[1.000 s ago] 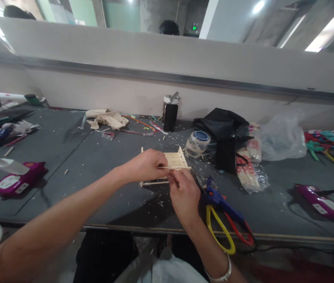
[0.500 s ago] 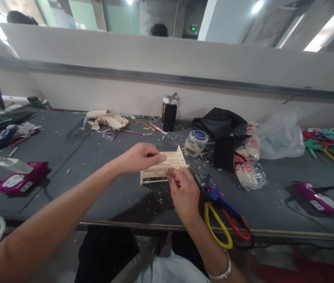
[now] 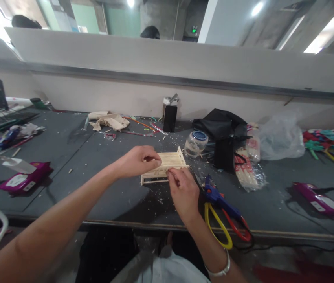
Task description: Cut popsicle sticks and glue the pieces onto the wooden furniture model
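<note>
On the dark table stands a small bed-like model of pale wooden sticks (image 3: 173,158), with a slatted top, upright end posts and a low front rail. Over its left part is my left hand (image 3: 139,160), thumb and fingertips pinched together; anything between them is hidden. My right hand (image 3: 184,190) is closed at the model's front side, with thumb and forefinger pinching at the upper front rail. The left end of the model is partly covered by my left hand.
Close to my right forearm lie a blue glue gun (image 3: 218,198) and scissors with yellow and red handles (image 3: 218,228). Behind them are a clear jar with a blue lid (image 3: 198,143), a black bag (image 3: 221,122) and packaged sticks (image 3: 248,169). A phone (image 3: 169,118) leans upright at the back.
My left hand has shifted slightly left, its thumb drawn back from the slats to a closer pinch. My right hand and the stick model have hardly moved.
</note>
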A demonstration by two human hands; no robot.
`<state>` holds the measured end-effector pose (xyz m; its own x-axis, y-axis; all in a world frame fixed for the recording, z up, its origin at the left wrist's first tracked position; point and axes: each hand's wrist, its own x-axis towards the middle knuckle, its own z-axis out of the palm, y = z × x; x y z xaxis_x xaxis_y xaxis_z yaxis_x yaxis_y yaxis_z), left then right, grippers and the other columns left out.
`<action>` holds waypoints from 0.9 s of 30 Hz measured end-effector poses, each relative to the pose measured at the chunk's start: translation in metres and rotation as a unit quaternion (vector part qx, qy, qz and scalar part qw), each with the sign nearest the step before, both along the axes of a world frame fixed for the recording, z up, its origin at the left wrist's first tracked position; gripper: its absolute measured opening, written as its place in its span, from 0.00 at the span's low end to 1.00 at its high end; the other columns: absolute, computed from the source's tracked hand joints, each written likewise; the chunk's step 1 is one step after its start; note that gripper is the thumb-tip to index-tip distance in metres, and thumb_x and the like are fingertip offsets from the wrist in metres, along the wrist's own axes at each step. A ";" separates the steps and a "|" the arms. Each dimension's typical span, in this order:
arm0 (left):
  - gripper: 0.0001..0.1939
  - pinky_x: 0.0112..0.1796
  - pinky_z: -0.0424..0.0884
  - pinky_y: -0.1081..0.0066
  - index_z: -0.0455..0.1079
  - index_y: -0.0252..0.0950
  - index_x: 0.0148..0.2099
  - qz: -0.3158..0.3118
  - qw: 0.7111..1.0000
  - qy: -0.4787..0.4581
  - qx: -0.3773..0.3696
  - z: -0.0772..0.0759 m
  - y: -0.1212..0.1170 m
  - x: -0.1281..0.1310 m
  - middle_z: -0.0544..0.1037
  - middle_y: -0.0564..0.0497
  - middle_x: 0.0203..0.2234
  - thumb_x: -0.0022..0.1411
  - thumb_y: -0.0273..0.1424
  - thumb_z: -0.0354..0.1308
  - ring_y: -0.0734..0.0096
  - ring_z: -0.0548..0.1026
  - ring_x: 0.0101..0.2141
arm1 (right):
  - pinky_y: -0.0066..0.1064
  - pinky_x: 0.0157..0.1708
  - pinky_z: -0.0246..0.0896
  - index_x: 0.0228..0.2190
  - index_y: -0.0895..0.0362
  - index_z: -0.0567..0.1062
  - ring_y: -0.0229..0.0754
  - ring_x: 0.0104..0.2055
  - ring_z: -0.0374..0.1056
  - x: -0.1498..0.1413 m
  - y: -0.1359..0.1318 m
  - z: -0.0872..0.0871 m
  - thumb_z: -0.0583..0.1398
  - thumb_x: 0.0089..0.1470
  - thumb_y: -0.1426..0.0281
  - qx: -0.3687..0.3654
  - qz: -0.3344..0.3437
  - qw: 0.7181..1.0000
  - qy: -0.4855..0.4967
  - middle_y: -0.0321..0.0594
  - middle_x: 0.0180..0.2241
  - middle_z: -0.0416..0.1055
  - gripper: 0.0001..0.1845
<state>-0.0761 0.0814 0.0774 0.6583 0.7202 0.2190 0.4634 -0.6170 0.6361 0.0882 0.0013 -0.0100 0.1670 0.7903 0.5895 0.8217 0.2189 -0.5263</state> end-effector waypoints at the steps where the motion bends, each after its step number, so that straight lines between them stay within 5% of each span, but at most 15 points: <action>1: 0.11 0.28 0.63 0.75 0.77 0.34 0.36 0.029 0.999 -0.019 0.010 0.002 -0.004 -0.001 0.74 0.52 0.27 0.58 0.31 0.54 0.75 0.69 0.27 | 0.29 0.35 0.60 0.35 0.56 0.77 0.38 0.31 0.68 0.001 -0.002 0.001 0.56 0.59 0.69 0.003 0.000 1.000 0.002 0.39 0.31 0.72 0.10; 7: 0.10 0.29 0.64 0.75 0.75 0.37 0.38 0.269 0.947 -0.166 0.057 0.002 -0.063 -0.008 0.76 0.54 0.28 0.61 0.31 0.53 0.74 0.69 0.26 | 0.26 0.32 0.60 0.35 0.55 0.77 0.36 0.28 0.66 0.007 -0.028 0.008 0.56 0.60 0.69 0.018 0.047 0.997 0.053 0.36 0.28 0.71 0.09; 14: 0.13 0.27 0.63 0.75 0.73 0.38 0.39 0.397 0.891 -0.213 -0.060 -0.056 -0.129 -0.012 0.74 0.55 0.25 0.63 0.39 0.52 0.73 0.68 0.25 | 0.23 0.27 0.58 0.34 0.53 0.76 0.33 0.27 0.64 0.011 -0.062 0.009 0.57 0.59 0.70 -0.054 0.136 0.980 0.138 0.32 0.26 0.69 0.06; 20: 0.15 0.27 0.61 0.75 0.70 0.36 0.32 0.424 0.884 -0.186 -0.065 -0.085 -0.111 -0.023 0.66 0.57 0.20 0.62 0.42 0.53 0.74 0.64 0.24 | 0.23 0.26 0.57 0.28 0.54 0.73 0.33 0.27 0.64 0.012 -0.073 0.013 0.56 0.60 0.67 -0.106 0.164 0.966 0.169 0.32 0.25 0.68 0.10; 27: 0.21 0.28 0.61 0.76 0.67 0.38 0.57 0.317 0.927 -0.201 -0.003 -0.082 -0.072 -0.021 0.67 0.58 0.22 0.63 0.38 0.52 0.76 0.62 0.23 | 0.23 0.31 0.58 0.30 0.53 0.73 0.35 0.30 0.66 0.040 -0.074 0.029 0.55 0.60 0.64 -0.124 0.163 0.969 0.141 0.32 0.27 0.71 0.10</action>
<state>-0.0968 0.0096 -0.0045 -0.0309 0.9360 0.3507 0.4561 -0.2990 0.8382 0.1278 -0.0730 0.0188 0.0122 0.9398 0.3415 0.5466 0.2797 -0.7893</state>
